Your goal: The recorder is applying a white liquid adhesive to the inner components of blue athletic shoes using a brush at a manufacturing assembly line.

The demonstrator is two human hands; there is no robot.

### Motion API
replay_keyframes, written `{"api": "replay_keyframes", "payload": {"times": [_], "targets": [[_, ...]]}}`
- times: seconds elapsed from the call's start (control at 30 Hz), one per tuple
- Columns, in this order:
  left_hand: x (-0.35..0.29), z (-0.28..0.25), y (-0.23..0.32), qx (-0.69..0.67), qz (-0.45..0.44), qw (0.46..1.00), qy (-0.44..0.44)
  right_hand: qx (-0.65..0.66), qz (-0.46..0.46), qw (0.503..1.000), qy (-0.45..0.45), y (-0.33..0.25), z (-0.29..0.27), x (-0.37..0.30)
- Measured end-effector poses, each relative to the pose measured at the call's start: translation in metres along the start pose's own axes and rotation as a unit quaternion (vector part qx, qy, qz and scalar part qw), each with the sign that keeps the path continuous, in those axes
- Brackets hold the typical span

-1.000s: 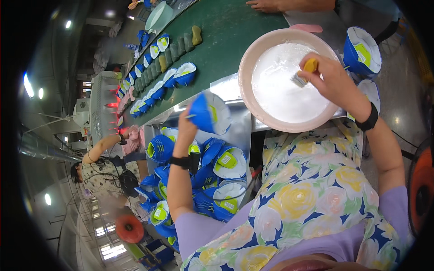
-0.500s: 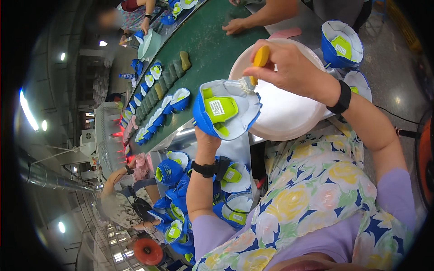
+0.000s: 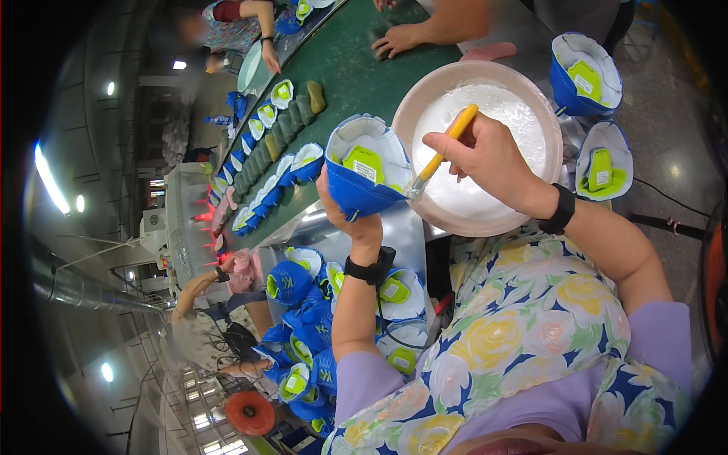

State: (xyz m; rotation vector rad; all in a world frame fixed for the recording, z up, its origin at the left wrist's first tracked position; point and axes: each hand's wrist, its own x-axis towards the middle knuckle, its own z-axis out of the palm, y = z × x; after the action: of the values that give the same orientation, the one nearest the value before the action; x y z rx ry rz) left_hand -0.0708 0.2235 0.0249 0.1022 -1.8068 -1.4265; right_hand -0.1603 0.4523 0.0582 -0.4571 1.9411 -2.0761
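In my left hand (image 3: 351, 216) is a blue shoe upper (image 3: 362, 189), its white lining and lime-green insert facing up. The fingers wrap its outer side from below. My right hand (image 3: 493, 155) grips a brush (image 3: 453, 140) by its yellow handle. The bristles touch the white rim on the upper's right side. Under the right hand stands a pale pink basin (image 3: 552, 125) with white liquid (image 3: 485, 98) in it.
A green conveyor belt (image 3: 353, 68) carries rows of shoe uppers and dark green shoe lasts (image 3: 262, 155). Blue uppers (image 3: 307, 318) pile up beside my left forearm. Two more uppers (image 3: 588, 80) stand right of the basin. A co-worker's hand (image 3: 398, 39) rests on the belt.
The brush has gone from the upper's inside to its right rim, its handle now slanting to the right. My left hand has tilted the upper, showing more of its blue outside.
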Motion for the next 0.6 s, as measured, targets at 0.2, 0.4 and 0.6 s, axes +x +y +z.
{"api": "replay_keyframes", "payload": {"times": [0.2,0.4,0.6], "targets": [[0.013,-0.032,0.000,0.007,-0.172,0.974,-0.146,-0.003,-0.183,0.983,-0.014,0.005,-0.016,0.010],[-0.017,-0.018,0.001,-0.404,-0.632,0.633,-0.192,-0.024,-0.419,0.894,-0.153,-0.006,-0.019,0.012],[-0.045,0.009,0.020,-0.339,-0.637,0.680,-0.128,-0.106,-0.476,0.848,-0.208,-0.011,-0.005,0.017]]}}
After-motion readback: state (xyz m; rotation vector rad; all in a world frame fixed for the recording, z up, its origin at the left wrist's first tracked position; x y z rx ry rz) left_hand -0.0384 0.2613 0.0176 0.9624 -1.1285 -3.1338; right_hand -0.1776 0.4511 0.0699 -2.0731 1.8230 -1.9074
